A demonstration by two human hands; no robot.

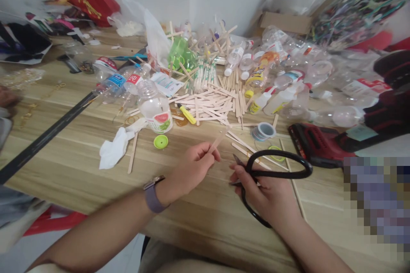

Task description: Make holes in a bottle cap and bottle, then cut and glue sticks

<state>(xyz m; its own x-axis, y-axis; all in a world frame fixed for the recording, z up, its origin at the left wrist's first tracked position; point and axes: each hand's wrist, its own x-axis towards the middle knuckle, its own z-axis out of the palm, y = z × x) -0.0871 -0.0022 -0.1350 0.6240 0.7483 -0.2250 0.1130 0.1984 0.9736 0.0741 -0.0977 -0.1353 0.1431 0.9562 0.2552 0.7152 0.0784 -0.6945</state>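
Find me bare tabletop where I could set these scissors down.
Bare tabletop lies nearest you, between your left hand and right hand; also between the black strip and white tissue. Beyond your hands, wooden sticks and bottles crowd it.

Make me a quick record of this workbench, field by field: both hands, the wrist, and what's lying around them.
Left hand: pinching a flat wooden craft stick
Right hand: holding black-handled scissors, blades apart
Left wrist: watch with purple band
Beyond hands: heap of craft sticks, yellow-handled tool at its near edge
Left of heap: clear bottle with watermelon label, green lid in front
Far right: red-and-black cordless power tool
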